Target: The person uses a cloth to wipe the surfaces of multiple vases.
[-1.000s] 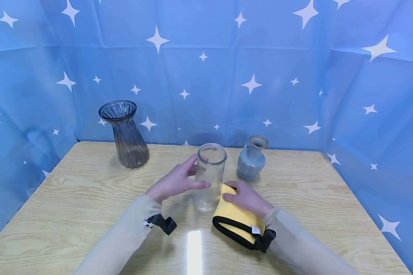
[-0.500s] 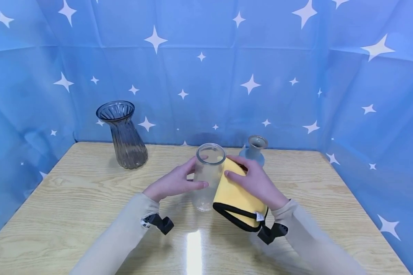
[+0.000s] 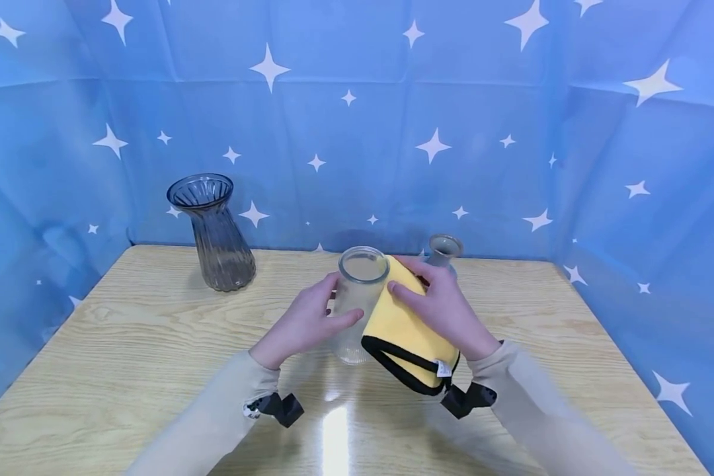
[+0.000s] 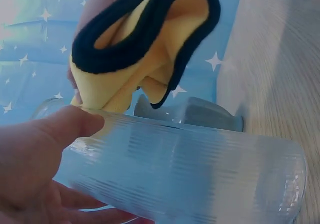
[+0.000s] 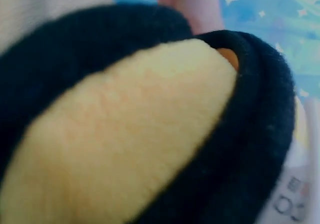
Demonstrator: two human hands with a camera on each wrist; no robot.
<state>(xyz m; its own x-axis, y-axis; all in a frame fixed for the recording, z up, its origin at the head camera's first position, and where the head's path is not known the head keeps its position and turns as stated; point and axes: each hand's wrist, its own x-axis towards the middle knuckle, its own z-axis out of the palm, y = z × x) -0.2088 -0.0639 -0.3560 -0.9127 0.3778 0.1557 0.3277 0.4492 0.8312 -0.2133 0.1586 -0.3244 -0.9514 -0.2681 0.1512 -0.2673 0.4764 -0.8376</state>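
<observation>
A clear ribbed glass vase (image 3: 348, 301) stands upright on the table in the head view. My left hand (image 3: 300, 325) grips its left side, thumb on the near face and fingers behind the glass; in the left wrist view the glass vase (image 4: 200, 169) stretches across below the thumb. My right hand (image 3: 446, 309) pinches a folded yellow cloth (image 3: 401, 330) with black edging, thumb on top. The cloth's upper end is right at the vase's rim, on the right. Close up, the yellow cloth (image 5: 125, 124) fills most of the right wrist view, hiding the right fingers.
Behind the right hand stands a small grey-blue vase (image 3: 445, 246), partly covered by that hand. A tall smoky fluted glass vase (image 3: 221, 241) is at the back left of the wooden table (image 3: 125, 370). A blue star-patterned curtain (image 3: 345, 132) hangs behind and at the sides.
My right hand has raised the cloth from beside the vase's lower part up to its rim, now overlapping the grey-blue vase. My left hand stays around the glass vase.
</observation>
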